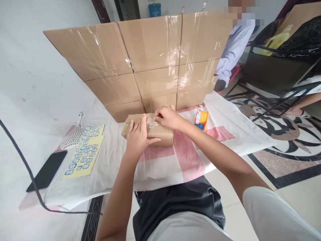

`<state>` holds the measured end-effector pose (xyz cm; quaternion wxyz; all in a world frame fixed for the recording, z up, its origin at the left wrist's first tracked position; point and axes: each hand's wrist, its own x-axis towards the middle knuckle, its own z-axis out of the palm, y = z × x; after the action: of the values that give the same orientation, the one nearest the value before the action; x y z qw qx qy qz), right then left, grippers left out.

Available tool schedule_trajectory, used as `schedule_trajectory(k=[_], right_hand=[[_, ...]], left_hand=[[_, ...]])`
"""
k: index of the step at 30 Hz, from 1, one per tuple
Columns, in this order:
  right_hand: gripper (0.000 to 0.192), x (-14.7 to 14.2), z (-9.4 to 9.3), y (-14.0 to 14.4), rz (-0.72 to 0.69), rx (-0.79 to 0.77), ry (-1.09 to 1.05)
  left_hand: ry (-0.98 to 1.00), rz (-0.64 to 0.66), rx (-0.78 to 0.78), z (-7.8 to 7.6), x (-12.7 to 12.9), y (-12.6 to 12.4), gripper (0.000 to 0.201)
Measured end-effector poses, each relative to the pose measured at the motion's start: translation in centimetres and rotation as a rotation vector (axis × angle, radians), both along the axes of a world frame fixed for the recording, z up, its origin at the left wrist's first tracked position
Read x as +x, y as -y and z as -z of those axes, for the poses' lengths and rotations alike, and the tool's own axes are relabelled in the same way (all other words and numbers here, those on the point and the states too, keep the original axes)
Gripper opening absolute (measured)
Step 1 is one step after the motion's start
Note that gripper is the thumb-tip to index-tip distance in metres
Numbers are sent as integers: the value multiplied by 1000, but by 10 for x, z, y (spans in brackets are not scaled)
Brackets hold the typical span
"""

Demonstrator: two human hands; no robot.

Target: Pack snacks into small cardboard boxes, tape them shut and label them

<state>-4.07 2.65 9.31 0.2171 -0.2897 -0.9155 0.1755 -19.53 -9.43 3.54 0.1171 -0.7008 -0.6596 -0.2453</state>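
A small cardboard box (160, 141) lies on the cloth-covered table in front of me. My left hand (138, 134) holds its left part, fingers spread over the top and thumb along the front face. Clear packing tape (151, 121) shines across the top of the box. Over this tape, my right hand (167, 116) is closed in a pinch, thumb against fingertips, at what looks like the tape; its exact grip is partly hidden. Right behind the box stands a wall of stacked cardboard boxes (155, 80), with clear tape strips on their faces.
An orange and blue packet (201, 119) lies to the right. On the left are a yellow sticker sheet (86, 155), a white perforated ladle (71, 138), a dark phone (47, 170) and a black cable (21, 155). A person in a pale sleeve (232, 50) is behind the boxes.
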Motion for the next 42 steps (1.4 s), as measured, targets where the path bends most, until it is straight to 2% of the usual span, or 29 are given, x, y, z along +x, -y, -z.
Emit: schedule_trajectory(k=[2, 3, 4, 7, 8, 9, 11, 13, 14, 15, 17, 19, 20, 22, 23, 25, 28, 30, 32, 34, 37, 39, 41, 42], right_hand=[[12, -1, 4, -4, -29, 24, 59], [8, -2, 4, -10, -7, 32, 79], [12, -3, 3, -18, 54, 44, 85], [71, -3, -3, -49, 379, 105, -25], [86, 0, -4, -57, 459, 121, -89], [91, 5, -3, -62, 487, 115, -151], [75, 21, 5, -55, 410, 55, -279], [50, 46, 25, -29, 262, -17, -424], [42, 62, 38, -12, 250, 19, -483], [35, 78, 52, 7, 271, 67, -510], [23, 109, 80, 43, 348, 72, -512], [13, 128, 102, 75, 393, 73, -521], [9, 132, 109, 89, 378, 75, -522], [9, 124, 115, 112, 268, 71, -505], [12, 115, 115, 121, 186, 64, -501], [17, 90, 113, 135, 18, 41, -503], [17, 45, 108, 145, -163, -11, -526], [13, 14, 106, 146, -244, -80, -516], [9, -18, 100, 142, -298, -164, -498], [6, -48, 88, 136, -339, -211, -486], [38, -86, 58, 124, -388, -233, -452], [39, -103, 37, 117, -459, -375, -333], [25, -111, 24, 114, -577, -614, -162], [25, -113, 21, 113, -626, -709, -103]], left_hand=[[-6, 48, 5, 3, -1, 4, 89], [-18, 74, 1, 3, -2, 5, 76], [-26, 92, -5, 3, -3, 5, 66], [-14, 94, -27, -2, 3, 3, 53], [-8, 86, -29, -3, 6, 3, 52], [-6, 83, -23, -4, 10, 4, 52], [-3, 93, 31, -2, 10, 11, 52], [46, 61, 148, 7, -5, 26, 45], [91, -11, 212, 14, -21, 37, 40], [143, -137, 262, 23, -42, 49, 38], [256, -532, 243, 38, -96, 77, 44], [369, -983, 11, 48, -153, 104, 70], [433, -1152, -119, 50, -178, 115, 83], [518, -1314, -284, 50, -217, 130, 100], [541, -1326, -314, 49, -229, 135, 100], [553, -1292, -320, 45, -240, 143, 86], [550, -1212, -261, 40, -236, 156, 52], [580, -1143, -212, 37, -227, 167, 39], [649, -1056, -179, 33, -211, 182, 36], [796, -933, -169, 28, -188, 201, 43], [1101, -706, -181, 19, -141, 233, 59], [1211, -598, -204, 12, -112, 252, 61], [1135, -587, -237, 5, -90, 264, 55], [1020, -614, -219, 1, -82, 266, 52]])
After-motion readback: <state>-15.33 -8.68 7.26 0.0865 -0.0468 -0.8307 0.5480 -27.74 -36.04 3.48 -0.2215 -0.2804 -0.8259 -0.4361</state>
